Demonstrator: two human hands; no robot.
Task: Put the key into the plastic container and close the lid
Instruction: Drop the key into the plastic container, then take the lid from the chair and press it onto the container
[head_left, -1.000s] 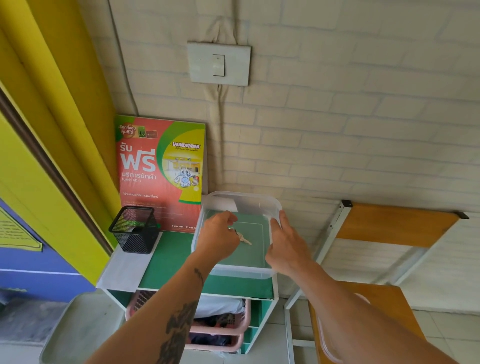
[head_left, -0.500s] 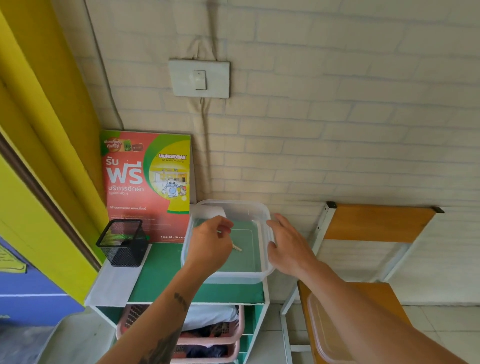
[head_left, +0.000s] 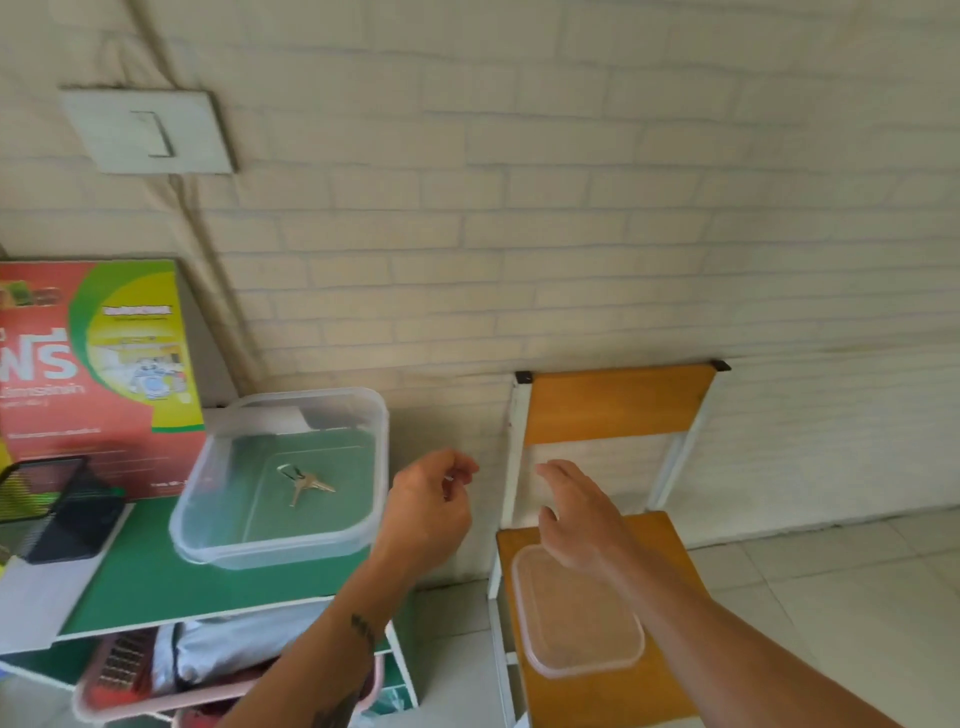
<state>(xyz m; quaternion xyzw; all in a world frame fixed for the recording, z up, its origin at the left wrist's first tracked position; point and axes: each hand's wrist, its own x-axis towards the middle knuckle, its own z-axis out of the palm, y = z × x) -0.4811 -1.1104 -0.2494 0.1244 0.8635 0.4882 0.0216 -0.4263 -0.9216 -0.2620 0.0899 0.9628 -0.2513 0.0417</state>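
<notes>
The clear plastic container (head_left: 218, 545) stands open on the green shelf top (head_left: 150, 582). Two brass keys on a ring (head_left: 305, 482) lie on its floor. The clear lid (head_left: 576, 639) lies flat on the wooden chair seat (head_left: 670, 540) to the right. My left hand (head_left: 428, 506) hovers just right of the container, fingers loosely curled, holding nothing. My right hand (head_left: 582, 514) is spread open above the far end of the lid, apart from it.
A black mesh pen holder (head_left: 57, 506) and a red-green poster (head_left: 104, 364) stand at the left of the shelf top. Pink baskets (head_left: 135, 686) with cloth sit below. The chair back (head_left: 618, 402) leans against the brick wall. A light switch (head_left: 150, 132) is above.
My left hand let the keys go inside the container and drew out to the right. My right hand left the container rim and moved over the lid on the chair. The view swung right.
</notes>
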